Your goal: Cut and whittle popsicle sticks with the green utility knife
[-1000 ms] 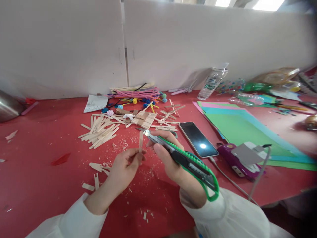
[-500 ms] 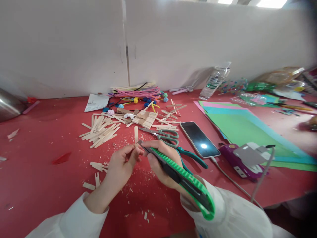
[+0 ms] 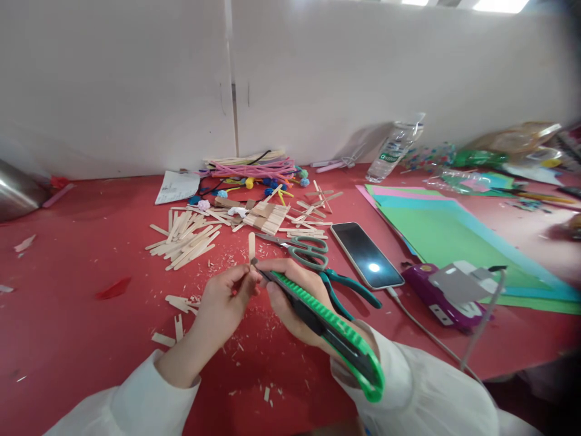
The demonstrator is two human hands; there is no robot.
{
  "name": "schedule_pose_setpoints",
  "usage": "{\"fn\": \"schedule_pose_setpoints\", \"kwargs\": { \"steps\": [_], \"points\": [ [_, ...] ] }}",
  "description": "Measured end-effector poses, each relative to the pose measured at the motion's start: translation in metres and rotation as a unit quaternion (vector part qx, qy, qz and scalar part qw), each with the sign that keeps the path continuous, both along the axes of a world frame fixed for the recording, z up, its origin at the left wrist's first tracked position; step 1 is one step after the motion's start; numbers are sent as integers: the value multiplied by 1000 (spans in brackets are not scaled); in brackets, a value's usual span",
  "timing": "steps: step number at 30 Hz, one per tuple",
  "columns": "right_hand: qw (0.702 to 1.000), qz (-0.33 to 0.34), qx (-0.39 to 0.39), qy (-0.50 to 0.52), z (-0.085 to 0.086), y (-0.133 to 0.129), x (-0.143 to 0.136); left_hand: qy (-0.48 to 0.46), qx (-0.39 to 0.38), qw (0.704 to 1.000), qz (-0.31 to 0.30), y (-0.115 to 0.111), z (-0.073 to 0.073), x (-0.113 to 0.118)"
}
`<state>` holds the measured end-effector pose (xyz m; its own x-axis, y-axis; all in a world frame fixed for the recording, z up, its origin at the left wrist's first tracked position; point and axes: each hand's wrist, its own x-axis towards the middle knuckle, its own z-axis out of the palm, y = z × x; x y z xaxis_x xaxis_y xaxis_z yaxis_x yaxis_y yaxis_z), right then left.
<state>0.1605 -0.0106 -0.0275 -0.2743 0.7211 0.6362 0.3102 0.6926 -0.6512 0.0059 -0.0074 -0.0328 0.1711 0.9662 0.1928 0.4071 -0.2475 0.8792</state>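
The step in hand looks like trimming: a knife edge is set against one wooden stick (image 3: 252, 245). The stick is over the middle of the red bench (image 3: 82, 339), rounded end toward the far edge; whether it touches the bench is hard to tell. The left hand (image 3: 227, 300) pinches its lower part, thumb against fingers with no gap visible. The right hand (image 3: 299, 297) has its fingers curled tightly around a green cutter knife (image 3: 327, 327), handle slanting down toward the near edge. The blade (image 3: 255, 263) lies at the stick just beyond the left fingertips, though its exact contact is too small to make out. This calls for a firm pinch, light controlled pressure and the left thumb clear of the edge.

Just beyond the right hand toward the far edge lie scissors (image 3: 287, 244), with teal pliers (image 3: 356, 286) beside them; both could catch the right wrist if it swings outward. A phone (image 3: 367, 254) is near them, with coloured paper (image 3: 449, 242) farther toward the bench's right end. A pile of sticks (image 3: 186, 236) lies beyond the left hand, notched pieces (image 3: 178, 327) beside that forearm. Pipe cleaners (image 3: 254, 169) line the far edge. Shavings (image 3: 267, 393) litter the bench toward the near edge.
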Motion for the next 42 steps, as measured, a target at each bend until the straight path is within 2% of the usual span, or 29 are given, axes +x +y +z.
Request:
{"fn": "schedule_pose_setpoints", "kwargs": {
  "steps": [4, 9, 11, 16, 20, 26, 30, 37, 42],
  "points": [
    [1000, -2, -16, 2, -3, 1, 0, -19, -24, 999, -13, 5, -3, -2],
    [999, -8, -36, 15, -6, 3, 1, -137, -77, 987, -17, 9, -14, -2],
    [998, -3, -50, 25, -7, 5, 1, -151, -92, 984, -18, 10, -16, -2],
    [997, 30, -67, 37, -7, 6, 0, -88, -72, 994, -5, 10, -18, -8],
    [993, 52, -102, 14, -7, 6, 0, -24, -32, 999, 32, 12, -14, -14],
    [990, 72, -116, -33, -15, 6, -3, -6, 28, 997, 65, 16, -5, -15],
    [985, 98, -124, -69, -17, 4, -2, 38, 51, 995, 79, 21, -5, -19],
    [990, 94, -39, -102, -31, -2, 2, 72, 83, 992, 66, 20, -11, -20],
    [985, 91, 45, -142, -35, -5, -1, 84, 93, 989, 80, 17, -13, -18]
  ]
}}
